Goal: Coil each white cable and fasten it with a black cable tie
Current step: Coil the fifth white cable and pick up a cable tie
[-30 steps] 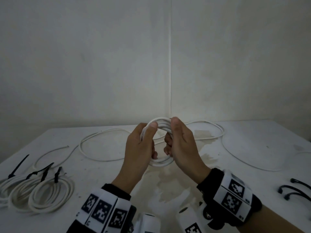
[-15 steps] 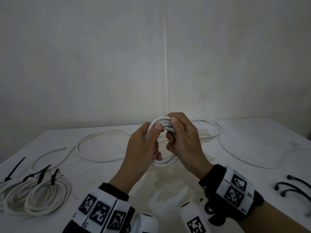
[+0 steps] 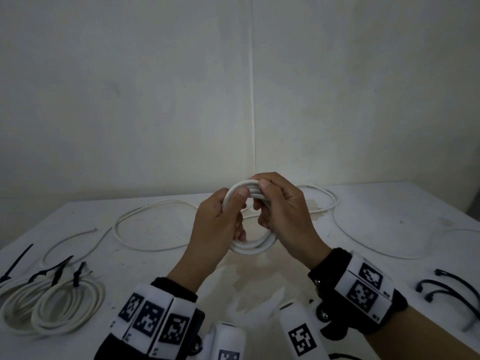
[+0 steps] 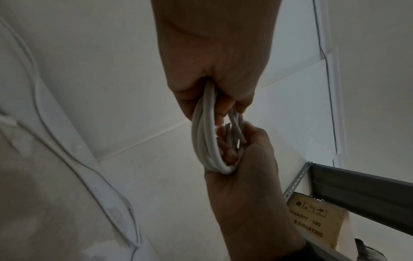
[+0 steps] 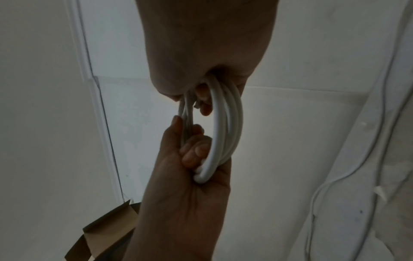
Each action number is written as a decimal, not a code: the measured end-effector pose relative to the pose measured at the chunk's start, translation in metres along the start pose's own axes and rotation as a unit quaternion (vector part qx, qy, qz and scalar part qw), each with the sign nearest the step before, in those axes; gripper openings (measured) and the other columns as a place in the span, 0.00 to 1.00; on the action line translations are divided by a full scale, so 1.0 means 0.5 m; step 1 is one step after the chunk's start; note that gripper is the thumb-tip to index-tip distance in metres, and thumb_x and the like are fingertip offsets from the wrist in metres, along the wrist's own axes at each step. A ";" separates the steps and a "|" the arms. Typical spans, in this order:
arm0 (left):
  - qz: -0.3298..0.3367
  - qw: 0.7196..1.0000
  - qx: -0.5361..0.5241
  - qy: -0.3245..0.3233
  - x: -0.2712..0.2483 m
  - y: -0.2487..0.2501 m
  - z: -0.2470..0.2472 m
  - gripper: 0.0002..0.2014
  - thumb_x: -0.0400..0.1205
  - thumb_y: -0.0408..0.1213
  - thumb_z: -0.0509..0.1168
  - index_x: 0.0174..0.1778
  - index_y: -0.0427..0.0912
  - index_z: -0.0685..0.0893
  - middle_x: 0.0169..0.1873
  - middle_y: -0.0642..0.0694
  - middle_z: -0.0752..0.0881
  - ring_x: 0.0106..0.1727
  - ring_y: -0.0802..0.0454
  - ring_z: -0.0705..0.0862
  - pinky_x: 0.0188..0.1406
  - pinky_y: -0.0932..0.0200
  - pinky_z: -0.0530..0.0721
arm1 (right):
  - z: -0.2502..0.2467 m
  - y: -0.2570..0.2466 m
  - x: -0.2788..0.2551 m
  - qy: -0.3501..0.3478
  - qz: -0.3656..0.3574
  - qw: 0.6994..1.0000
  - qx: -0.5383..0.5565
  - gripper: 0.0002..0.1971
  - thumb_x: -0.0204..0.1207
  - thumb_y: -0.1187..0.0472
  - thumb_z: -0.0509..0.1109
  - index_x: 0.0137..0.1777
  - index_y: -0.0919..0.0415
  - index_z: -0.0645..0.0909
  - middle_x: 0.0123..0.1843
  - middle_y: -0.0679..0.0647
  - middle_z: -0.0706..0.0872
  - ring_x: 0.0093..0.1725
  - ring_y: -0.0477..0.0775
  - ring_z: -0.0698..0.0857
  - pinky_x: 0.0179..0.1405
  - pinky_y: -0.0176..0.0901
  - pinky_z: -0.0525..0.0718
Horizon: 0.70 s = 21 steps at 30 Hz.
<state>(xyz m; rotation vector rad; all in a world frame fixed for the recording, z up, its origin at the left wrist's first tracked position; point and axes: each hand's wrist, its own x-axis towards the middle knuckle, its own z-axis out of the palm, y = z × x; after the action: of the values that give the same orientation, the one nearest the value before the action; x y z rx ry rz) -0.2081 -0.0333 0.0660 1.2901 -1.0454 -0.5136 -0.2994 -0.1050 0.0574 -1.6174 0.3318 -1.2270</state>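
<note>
Both hands hold one coil of white cable (image 3: 250,245) in the air above the middle of the bench (image 3: 376,209). The left hand (image 3: 218,224) grips the left side of the coil: its thumb lies over the top strands and its fingers are curled through the ring from behind. The right hand (image 3: 283,214) grips the upper right part of the coil, with the thumb pressed on top of the strands and the fingers bent around them. In the left wrist view the coil (image 4: 206,141) shows several rounds lying side by side, and it passes from the left hand (image 4: 214,74) down into the palm of the right hand (image 4: 243,159). In the right wrist view the same coil (image 5: 225,127) runs from the right hand (image 5: 208,58) to the left hand (image 5: 192,169), whose fingers (image 5: 196,150) are closed on the strands. On the bench behind the hands a loose white cable (image 3: 145,216) lies in wide loops to both sides. At the near left of the bench there are finished coils (image 3: 52,307), each one fastened with a black tie (image 3: 76,275). At the near right edge some spare black cable ties (image 3: 449,289) lie on the bench, well apart from the hands.
</note>
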 end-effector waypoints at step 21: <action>-0.126 0.984 -0.092 -0.089 -0.014 -0.045 0.115 0.15 0.84 0.37 0.58 0.30 0.38 0.73 0.14 0.53 0.67 0.15 0.58 0.63 0.14 0.66 0.69 | -0.165 0.013 -0.096 0.001 0.055 0.978 -0.200 0.14 0.81 0.53 0.60 0.65 0.49 0.74 0.53 0.45 0.77 0.47 0.40 0.78 0.46 0.22 0.75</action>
<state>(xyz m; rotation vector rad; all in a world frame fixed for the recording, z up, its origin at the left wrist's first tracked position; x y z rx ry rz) -0.2553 -0.0636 0.0389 1.2344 -0.9605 -0.9114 -0.3870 -0.1194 0.0216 -1.9101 0.6961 -1.1255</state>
